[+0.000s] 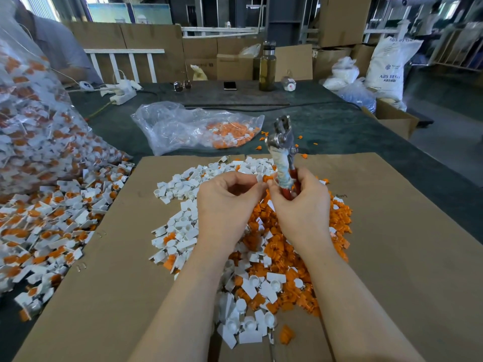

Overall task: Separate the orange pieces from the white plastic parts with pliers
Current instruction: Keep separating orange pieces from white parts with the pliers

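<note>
Orange piece (pixel 267 178) sits pinched in the left hand (pixel 224 202) fingertips, touching the right hand (pixel 300 202), which grips upright pliers (pixel 283 152), jaws up and away

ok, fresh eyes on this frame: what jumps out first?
The two hands mid-frame: the right hand grips upright pliers, the left hand pinches a small white-and-orange part beside them. Below them, a white pile and an orange pile cover the cardboard sheet. At far left, a big clear bag spills unsorted parts.
</note>
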`<state>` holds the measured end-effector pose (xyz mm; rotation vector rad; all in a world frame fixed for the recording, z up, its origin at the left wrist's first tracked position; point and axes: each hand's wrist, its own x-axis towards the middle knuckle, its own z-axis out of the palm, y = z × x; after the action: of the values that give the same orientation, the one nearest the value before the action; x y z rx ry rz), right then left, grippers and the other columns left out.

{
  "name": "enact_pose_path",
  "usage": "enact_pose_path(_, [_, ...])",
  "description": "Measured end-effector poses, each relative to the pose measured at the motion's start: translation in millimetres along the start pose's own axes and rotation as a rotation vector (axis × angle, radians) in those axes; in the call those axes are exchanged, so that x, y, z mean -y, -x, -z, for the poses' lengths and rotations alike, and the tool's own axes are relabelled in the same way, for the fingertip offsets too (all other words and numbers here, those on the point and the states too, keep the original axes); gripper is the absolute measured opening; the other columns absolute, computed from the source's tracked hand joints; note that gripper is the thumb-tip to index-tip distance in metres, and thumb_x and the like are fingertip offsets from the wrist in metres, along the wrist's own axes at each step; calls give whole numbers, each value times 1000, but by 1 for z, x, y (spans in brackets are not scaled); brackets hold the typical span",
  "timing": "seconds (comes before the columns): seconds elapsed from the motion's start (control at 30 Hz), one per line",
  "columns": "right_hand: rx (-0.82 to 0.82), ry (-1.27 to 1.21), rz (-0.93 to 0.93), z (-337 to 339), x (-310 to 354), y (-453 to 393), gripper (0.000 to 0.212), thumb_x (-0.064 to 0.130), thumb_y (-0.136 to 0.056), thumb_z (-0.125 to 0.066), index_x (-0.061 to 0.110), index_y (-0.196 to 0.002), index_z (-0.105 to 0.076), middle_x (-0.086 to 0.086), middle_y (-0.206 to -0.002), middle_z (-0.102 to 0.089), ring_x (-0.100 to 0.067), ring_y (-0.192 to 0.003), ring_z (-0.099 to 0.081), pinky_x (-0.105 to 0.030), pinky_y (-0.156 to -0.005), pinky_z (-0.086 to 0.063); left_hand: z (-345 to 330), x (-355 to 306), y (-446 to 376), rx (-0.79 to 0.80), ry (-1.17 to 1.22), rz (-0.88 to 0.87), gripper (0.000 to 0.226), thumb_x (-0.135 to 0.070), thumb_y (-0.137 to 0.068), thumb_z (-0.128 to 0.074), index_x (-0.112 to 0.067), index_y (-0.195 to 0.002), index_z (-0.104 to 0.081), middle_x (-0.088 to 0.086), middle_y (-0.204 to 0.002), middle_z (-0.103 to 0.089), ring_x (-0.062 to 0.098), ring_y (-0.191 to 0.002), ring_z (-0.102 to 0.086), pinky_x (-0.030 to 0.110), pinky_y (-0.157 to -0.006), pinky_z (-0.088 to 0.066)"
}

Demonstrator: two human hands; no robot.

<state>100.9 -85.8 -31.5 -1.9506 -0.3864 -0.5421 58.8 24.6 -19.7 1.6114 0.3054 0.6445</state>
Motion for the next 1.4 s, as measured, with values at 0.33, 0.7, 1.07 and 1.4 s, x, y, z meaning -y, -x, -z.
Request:
enact_pose_path(0.33, [34,-17,3,1,0,-2,14,22,-85,-71,23,-89,-58,17,-75,-58,-5,-69,-59,-21,-57,-45,1,4,-1,28,-62,-69,20,-12,-77,-83,-30,-73,-76,-10,-74,-76,10,-74,-74,34,-75,-62])
enact_pose_path(0.7, [169,-134,-59,2,0,-2,16,9,-84,-64,25,-87,-62,15,-65,-57,2,-60,-54,-12,-51,-39,-2,7,-1,-46,-95,-52,18,-20,-78,-84,-29,-71,-70,-14,-69,-72,1,-63,-66,15,-60,-53])
enact_pose_path(1.07, [479,-237,-141,23,4,-7,12,13,-84,-66,18,-96,-67,-15,-90,-65,-28,-85,-61,-40,-73,-51,12,2,-8,-56,317,70,9,-3,-85,-74,-10,-82,-69,-1,-66,-73,14,-66,-72,21,-65,-58])
enact_pose_path(1.4, [709,-79,-73,27,4,-7,18,14,-85,-67,14,-102,-62,-4,-86,-61,-25,-80,-58,-46,-75,-47,24,8,-16,-48,384,-2,8,-1,-87,-71,-9,-85,-69,-1,-69,-72,11,-63,-69,20,-65,-55])
